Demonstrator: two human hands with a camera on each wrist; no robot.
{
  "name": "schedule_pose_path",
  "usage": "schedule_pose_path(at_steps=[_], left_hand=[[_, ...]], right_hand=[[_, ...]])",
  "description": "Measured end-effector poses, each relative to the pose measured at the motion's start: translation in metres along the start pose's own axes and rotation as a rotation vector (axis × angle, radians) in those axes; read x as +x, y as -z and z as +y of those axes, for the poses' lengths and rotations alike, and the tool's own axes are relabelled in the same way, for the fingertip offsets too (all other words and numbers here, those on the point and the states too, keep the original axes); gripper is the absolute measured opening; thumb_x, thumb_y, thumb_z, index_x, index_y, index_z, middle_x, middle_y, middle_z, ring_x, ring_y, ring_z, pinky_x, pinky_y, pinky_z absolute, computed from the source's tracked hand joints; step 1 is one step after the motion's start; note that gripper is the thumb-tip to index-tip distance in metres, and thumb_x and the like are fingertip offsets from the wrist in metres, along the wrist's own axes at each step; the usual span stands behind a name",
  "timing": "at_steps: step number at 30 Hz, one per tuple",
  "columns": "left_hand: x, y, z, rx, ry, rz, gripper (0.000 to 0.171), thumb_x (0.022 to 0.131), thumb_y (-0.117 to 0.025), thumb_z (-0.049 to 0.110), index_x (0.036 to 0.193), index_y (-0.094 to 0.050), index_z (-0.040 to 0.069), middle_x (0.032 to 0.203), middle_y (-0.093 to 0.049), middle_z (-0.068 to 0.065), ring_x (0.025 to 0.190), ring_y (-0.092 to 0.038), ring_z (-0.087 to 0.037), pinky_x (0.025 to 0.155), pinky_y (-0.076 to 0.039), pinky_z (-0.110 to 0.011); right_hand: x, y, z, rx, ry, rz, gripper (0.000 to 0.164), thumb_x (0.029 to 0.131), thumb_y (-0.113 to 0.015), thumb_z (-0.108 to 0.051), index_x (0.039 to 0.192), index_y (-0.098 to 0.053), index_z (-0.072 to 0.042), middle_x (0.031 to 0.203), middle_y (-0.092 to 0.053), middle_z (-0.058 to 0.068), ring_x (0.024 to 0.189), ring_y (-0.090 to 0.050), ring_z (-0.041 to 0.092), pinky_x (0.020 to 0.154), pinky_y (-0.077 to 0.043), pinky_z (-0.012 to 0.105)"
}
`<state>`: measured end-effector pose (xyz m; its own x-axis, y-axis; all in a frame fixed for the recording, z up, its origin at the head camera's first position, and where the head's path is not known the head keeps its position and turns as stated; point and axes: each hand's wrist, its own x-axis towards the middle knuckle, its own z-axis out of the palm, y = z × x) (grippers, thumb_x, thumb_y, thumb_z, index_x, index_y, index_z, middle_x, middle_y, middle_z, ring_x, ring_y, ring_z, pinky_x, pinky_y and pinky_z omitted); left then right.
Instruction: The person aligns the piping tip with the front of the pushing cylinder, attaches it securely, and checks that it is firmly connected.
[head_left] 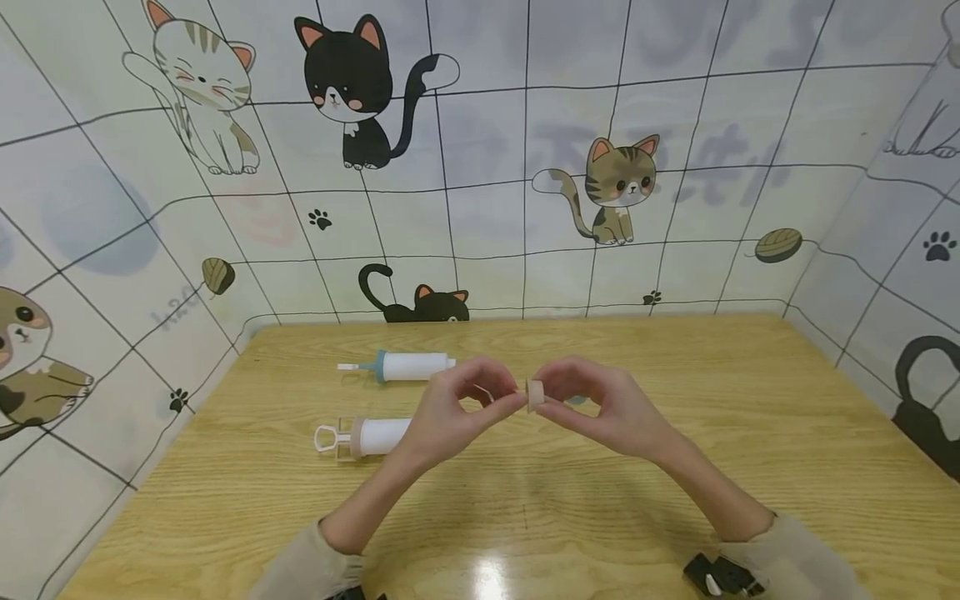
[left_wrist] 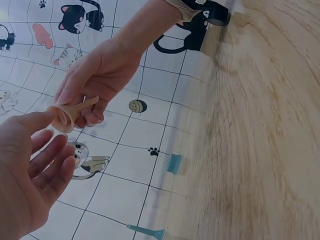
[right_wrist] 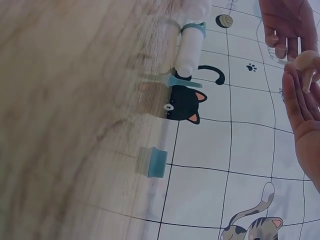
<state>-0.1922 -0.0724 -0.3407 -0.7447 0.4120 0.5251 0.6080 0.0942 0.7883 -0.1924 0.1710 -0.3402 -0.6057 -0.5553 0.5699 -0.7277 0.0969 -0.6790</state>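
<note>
My right hand (head_left: 611,408) pinches a small beige funnel-shaped nozzle (left_wrist: 64,119) between thumb and fingers. Its round cup faces my left hand (head_left: 465,408), and its narrow stem runs back along the right fingers in the left wrist view. The left thumb meets the cup's rim, while the other left fingers stay loosely bent beside it. Both hands are raised over the table. Behind the left forearm lies a white tube with a beige collar and ring handle (head_left: 375,437), partly covered by the hand. Farther back is a white tube with a blue end (head_left: 415,367).
A wooden table (head_left: 697,367) stretches under the hands. In the right wrist view a blue cap (right_wrist: 158,163) and a blue nozzle (right_wrist: 179,81) stand on it. A cat-printed sheet (head_left: 495,208) rises behind and at both sides.
</note>
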Motion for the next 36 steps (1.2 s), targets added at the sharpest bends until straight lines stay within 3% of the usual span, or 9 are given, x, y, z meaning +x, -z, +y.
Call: schedule_pose_path(at_steps=[9,16,21,27,36], left_hand=[[-0.005,0.010,-0.007,0.068,0.006,-0.029,0.011,0.092,-0.077,0.019,0.100,-0.071,0.015,0.092,-0.069,0.004,0.085,-0.065,-0.016,0.075,-0.055,-0.034],[-0.011,0.023,-0.017,0.152,0.030,-0.096,0.020,0.091,-0.078,0.021,0.107,-0.069,0.014,0.101,-0.069,0.008,0.096,-0.065,-0.022,0.081,-0.053,-0.047],[-0.019,0.034,-0.023,0.234,0.028,-0.125,0.025,0.090,-0.079,0.021,0.111,-0.069,0.015,0.104,-0.068,0.009,0.099,-0.063,-0.026,0.083,-0.053,-0.044],[-0.027,0.045,-0.027,0.333,0.013,-0.132,0.032,0.087,-0.081,0.019,0.115,-0.068,0.013,0.107,-0.069,0.007,0.100,-0.063,-0.020,0.084,-0.052,-0.035],[-0.039,0.059,-0.035,0.392,0.067,-0.165,0.038,0.086,-0.083,0.019,0.119,-0.067,0.011,0.112,-0.069,0.004,0.106,-0.063,-0.029,0.089,-0.052,-0.045]], right_hand=[[0.000,0.002,0.002,-0.004,-0.007,0.008,0.036,0.088,-0.072,0.009,0.118,-0.065,-0.009,0.105,-0.070,0.002,0.090,-0.070,0.019,0.078,-0.057,0.032],[0.000,0.002,0.003,0.000,0.003,0.010,0.035,0.088,-0.072,0.010,0.118,-0.065,-0.008,0.104,-0.070,0.003,0.089,-0.070,0.020,0.078,-0.057,0.032],[0.000,0.003,0.003,-0.003,-0.005,0.014,0.035,0.088,-0.071,0.010,0.118,-0.065,-0.008,0.104,-0.070,0.003,0.089,-0.070,0.020,0.077,-0.058,0.032],[-0.001,0.005,0.003,-0.011,-0.058,0.024,0.033,0.089,-0.072,0.007,0.118,-0.065,-0.009,0.104,-0.071,0.002,0.091,-0.070,0.020,0.080,-0.057,0.032],[-0.001,0.006,0.006,-0.005,-0.022,0.023,0.034,0.089,-0.071,0.009,0.117,-0.065,-0.008,0.104,-0.071,0.003,0.092,-0.070,0.020,0.079,-0.057,0.031]])
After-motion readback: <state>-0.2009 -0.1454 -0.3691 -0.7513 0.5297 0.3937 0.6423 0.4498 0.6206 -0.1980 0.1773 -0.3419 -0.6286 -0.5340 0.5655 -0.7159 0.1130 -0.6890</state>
